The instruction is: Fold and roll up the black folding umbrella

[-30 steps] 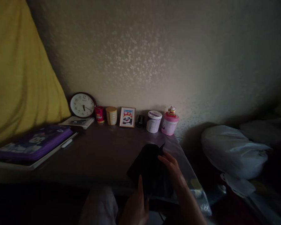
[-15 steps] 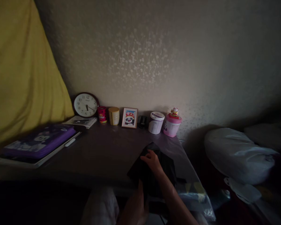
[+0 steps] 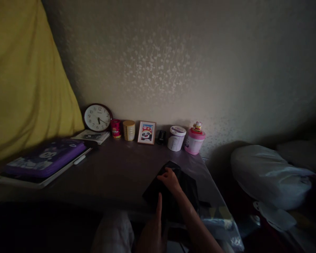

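A black, dark-sheened fabric item (image 3: 188,184), crumpled with pointed corners, lies near the table's front right edge; its exact kind is hard to make out in the dim light. On its upper part rests my right hand (image 3: 171,180), fingers curled and pinching the fabric. My left hand (image 3: 154,228) is at the near edge of the black fabric, lower and to the left. One of its digits points up over the fabric, while the others are in shadow and seem closed around the near part. A narrow dark strap (image 3: 205,203) sticks out to the right.
Along the wall stand a clock (image 3: 97,117), a red can (image 3: 116,128), a yellow container (image 3: 129,130), a framed panda picture (image 3: 146,133), a white tub (image 3: 176,138) and a pink tub (image 3: 195,142). A purple case (image 3: 47,158) lies left. White bags (image 3: 265,175) sit right.
My left hand's digit has stretched farther up over the black fabric. My right hand stays nearly in place on it. The view has shifted very slightly.
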{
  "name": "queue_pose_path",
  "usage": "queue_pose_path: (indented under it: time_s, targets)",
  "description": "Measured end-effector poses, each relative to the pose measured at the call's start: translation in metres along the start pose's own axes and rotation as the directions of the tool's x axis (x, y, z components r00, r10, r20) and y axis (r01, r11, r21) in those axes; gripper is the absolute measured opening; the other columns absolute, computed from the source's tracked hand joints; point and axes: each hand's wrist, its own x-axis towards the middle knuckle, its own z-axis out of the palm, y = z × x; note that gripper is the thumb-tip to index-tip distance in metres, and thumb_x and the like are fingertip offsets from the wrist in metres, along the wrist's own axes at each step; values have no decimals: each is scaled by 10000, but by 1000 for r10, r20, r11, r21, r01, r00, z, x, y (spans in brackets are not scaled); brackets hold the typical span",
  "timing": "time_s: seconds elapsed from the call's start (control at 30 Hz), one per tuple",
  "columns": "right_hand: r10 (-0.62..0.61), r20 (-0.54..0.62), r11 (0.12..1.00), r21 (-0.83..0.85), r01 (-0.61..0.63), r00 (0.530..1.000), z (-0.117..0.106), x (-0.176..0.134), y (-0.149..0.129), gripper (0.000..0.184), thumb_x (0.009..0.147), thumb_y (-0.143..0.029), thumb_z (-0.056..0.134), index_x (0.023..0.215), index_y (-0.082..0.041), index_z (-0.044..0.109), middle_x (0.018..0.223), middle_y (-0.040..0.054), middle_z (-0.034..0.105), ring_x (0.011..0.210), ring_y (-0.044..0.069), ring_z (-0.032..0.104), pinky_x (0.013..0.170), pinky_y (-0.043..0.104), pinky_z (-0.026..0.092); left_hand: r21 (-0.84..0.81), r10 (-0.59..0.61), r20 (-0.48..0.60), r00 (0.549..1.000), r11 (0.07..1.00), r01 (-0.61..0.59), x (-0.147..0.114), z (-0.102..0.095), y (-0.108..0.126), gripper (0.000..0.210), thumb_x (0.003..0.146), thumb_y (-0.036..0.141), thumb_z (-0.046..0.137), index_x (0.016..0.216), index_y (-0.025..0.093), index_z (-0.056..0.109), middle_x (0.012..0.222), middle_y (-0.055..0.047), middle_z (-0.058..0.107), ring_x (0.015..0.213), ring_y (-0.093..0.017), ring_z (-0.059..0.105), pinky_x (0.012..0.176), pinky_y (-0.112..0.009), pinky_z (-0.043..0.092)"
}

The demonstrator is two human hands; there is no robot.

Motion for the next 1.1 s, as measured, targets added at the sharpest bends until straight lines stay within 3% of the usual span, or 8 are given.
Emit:
queue_pose_path:
  time_s: [0.27,0.43,0.53,0.67,0.83,1.0,1.1]
  targets:
    - [5,42,999,-37,-3,999,1,0,-4,579,658,-248,621,1192,-106,450,786,26,683,826,189,616,661,248,421,238,60,91,994,968,-80,1,-7,5,725,800,134,389,1404,266,12,1020,-83,651,850,-205,634,721,-279,456]
    - [-25,72,998,-58,30,997,0,-4,-10,553,671,-206,599,1192,-93,454,779,33,687,772,183,623,655,258,424,186,22,54,998,982,-32,1,-6,6,713,810,144,375,1407,261,3,1070,-92,630,876,-195,631,726,-260,451]
    - [-128,111,991,-9,130,986,-4,-14,-13,421,707,-183,560,1124,-134,523,757,14,687,739,165,628,657,252,437,151,37,50,998,988,-44,3,-4,3,703,819,156,368,1410,234,-5,1109,-97,615,890,-185,628,755,-248,446]
    - [-379,45,925,35,378,924,-22,-41,-6,218,806,-225,490,982,-208,617,905,15,675,829,149,619,749,255,455,143,69,47,996,987,-75,5,-1,-2,720,807,143,365,1410,178,-27,1155,-109,593,931,-180,614,779,-228,441]
    - [-538,-101,837,-184,516,837,-42,-64,28,205,864,-245,439,938,-216,628,990,56,640,958,181,568,853,331,439,187,38,30,999,981,-42,5,2,-3,733,788,132,367,1411,183,-16,1202,-84,563,1009,-162,571,885,-220,385]
    - [-650,-11,715,-349,606,760,-38,-43,52,252,868,-244,443,1067,-231,596,1170,70,576,1127,212,484,951,421,378,230,19,32,999,973,-26,5,2,2,707,805,157,349,1408,152,-20,1188,-91,576,952,-154,590,882,-211,376]
    - [-651,-9,692,-418,589,759,-35,-16,55,260,875,-275,435,1073,-237,599,1212,66,556,1162,219,461,971,438,352,241,14,43,999,970,-24,7,1,4,732,786,137,367,1404,125,-26,1253,-103,529,995,-154,577,869,-196,383]
